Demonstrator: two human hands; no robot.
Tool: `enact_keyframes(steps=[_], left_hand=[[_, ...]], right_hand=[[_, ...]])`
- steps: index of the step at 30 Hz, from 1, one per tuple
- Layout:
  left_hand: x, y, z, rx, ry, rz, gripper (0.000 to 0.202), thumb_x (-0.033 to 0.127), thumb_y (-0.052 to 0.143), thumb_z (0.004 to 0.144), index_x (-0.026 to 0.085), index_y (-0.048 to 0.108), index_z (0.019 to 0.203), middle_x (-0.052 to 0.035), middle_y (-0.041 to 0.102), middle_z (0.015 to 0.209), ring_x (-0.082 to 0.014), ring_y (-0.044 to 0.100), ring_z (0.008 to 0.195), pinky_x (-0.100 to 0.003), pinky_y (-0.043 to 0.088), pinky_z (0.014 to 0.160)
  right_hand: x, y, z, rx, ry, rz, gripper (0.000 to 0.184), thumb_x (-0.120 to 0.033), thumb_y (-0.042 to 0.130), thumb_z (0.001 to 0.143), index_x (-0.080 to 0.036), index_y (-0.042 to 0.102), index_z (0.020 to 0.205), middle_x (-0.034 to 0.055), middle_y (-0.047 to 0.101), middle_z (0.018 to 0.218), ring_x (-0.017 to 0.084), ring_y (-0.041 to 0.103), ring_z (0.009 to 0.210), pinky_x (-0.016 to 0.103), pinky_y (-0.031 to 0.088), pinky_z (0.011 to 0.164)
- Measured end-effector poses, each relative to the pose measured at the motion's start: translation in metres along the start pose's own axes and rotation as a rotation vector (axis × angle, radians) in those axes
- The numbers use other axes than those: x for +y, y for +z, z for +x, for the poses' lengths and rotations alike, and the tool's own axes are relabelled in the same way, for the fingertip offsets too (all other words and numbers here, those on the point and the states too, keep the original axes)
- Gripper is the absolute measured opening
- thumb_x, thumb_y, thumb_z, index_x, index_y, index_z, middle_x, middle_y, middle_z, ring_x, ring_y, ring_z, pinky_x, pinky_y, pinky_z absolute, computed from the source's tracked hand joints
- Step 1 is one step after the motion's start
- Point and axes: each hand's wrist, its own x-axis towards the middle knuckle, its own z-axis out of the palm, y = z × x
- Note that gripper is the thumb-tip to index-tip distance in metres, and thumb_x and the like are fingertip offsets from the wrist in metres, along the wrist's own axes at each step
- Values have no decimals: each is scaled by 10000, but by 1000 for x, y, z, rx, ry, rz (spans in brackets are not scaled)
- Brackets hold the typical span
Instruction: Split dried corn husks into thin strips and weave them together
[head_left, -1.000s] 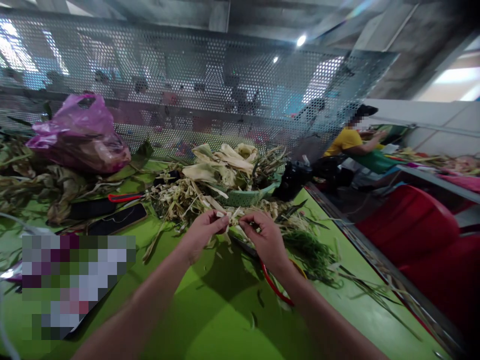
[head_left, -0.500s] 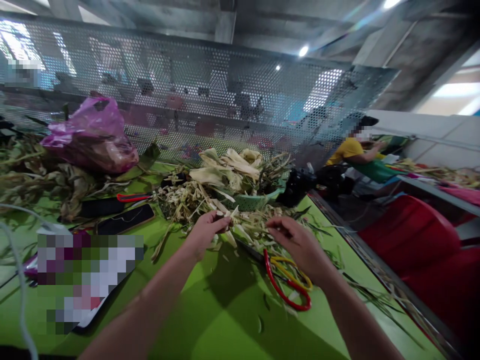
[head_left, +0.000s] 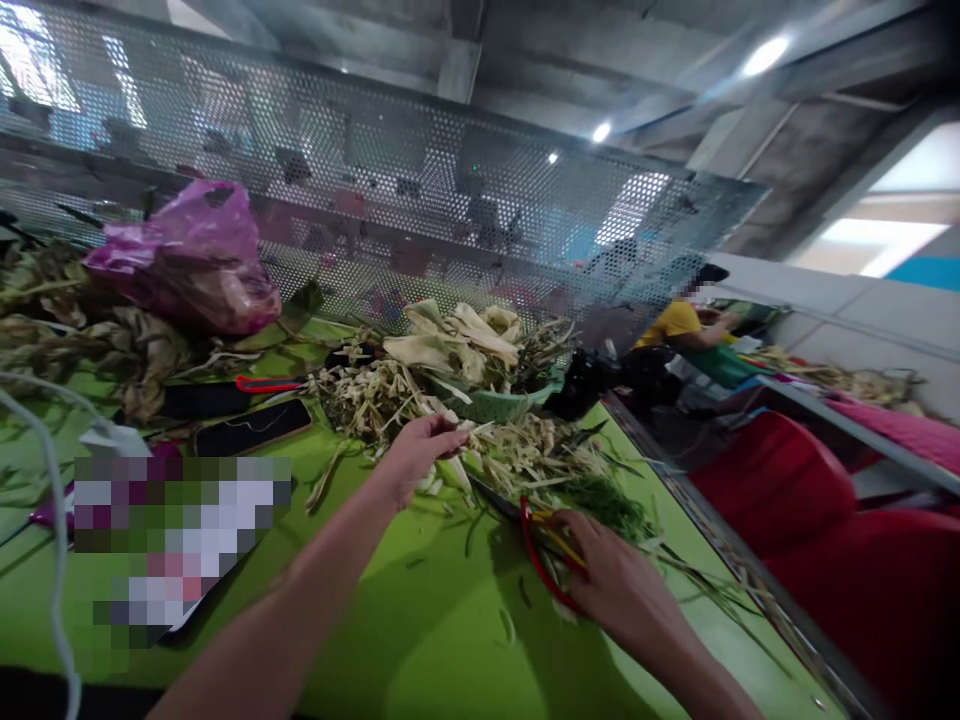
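Observation:
My left hand (head_left: 420, 452) pinches a pale strip of dried leaf (head_left: 459, 436) at the near edge of a heap of cut leaf pieces (head_left: 390, 390) on the green table (head_left: 420, 640). My right hand (head_left: 611, 580) lies lower and to the right, its fingers closing round the red and yellow handles of a pair of scissors (head_left: 541, 548) that rest on the table. The scissor blades point toward the heap. A green basket (head_left: 495, 402) piled with pale husks stands just behind the heap.
A phone (head_left: 253, 427) and red-handled scissors (head_left: 266, 384) lie at left centre. A pink plastic bag (head_left: 191, 258) sits on dried leaves at far left. A perforated metal screen (head_left: 390, 190) backs the table. Another person (head_left: 686, 322) works beyond; red chairs (head_left: 825, 520) stand right.
My right hand let go of the leaf strip, dropped down to the right and came onto the scissors' handles. My left hand kept the strip near the heap.

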Motion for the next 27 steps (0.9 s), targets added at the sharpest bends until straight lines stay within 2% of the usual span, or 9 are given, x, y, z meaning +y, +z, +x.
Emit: enact_keyframes(steps=[4,7,9,12,15,17,21,24,27], left_hand=[[2,-2,0,29,25,-11,262,323,746,613,131,606,724,7,558,674,-74,490,604,-220,406,647],[2,-4,0,30,46,-11,270,355,729,641,138,605,743,-9,581,705,-89,527,639,-230,420,665],[3,-5,-1,15,58,-12,273,368,717,659,142,602,760,-14,592,719,-98,548,663,-237,430,677],[4,-5,-2,2,68,-38,263,358,706,678,145,592,784,-9,593,723,-97,559,667,-237,442,682],[4,-6,-1,21,41,-143,281,331,734,654,146,565,782,-6,595,725,-95,571,651,-244,463,687],[3,-6,0,21,14,-252,316,309,765,620,150,549,787,0,598,728,-94,580,636,-254,479,694],[1,-5,0,5,-33,-386,337,280,793,590,150,546,779,22,580,675,-77,568,583,-247,490,669],[1,-3,-3,-24,-64,-383,317,282,788,605,148,553,771,25,576,658,-76,572,577,-232,482,641],[1,-1,-5,-51,-65,-385,308,283,785,616,146,562,778,28,574,664,-67,570,572,-222,478,639]], right_hand=[[4,0,-2,3,53,189,533,-144,467,623,-231,518,1146,63,653,1009,247,616,822,341,434,718],[14,-2,-3,-42,93,447,516,-194,499,668,-222,513,1184,11,632,794,186,573,647,289,425,592],[18,-4,-4,-8,126,593,530,-283,561,696,-207,512,1219,-8,585,694,165,531,583,272,415,546],[16,-9,-7,86,234,760,615,-443,636,698,-214,512,1255,27,611,754,181,555,653,285,463,605],[3,-18,-11,48,320,894,661,-540,629,705,-242,498,1281,38,624,777,176,555,626,299,492,626],[-7,-23,-13,28,290,952,657,-551,612,727,-268,473,1303,40,635,827,181,577,669,321,506,694],[-21,-25,-11,57,154,991,605,-567,619,720,-305,516,1256,74,644,1041,259,600,971,386,470,881],[-27,-16,-4,105,194,1127,574,-545,659,697,-298,563,1206,81,629,1124,279,562,1076,385,477,882],[-34,-3,4,88,254,1384,516,-487,658,731,-290,566,1199,75,654,1022,249,608,951,366,511,796]])
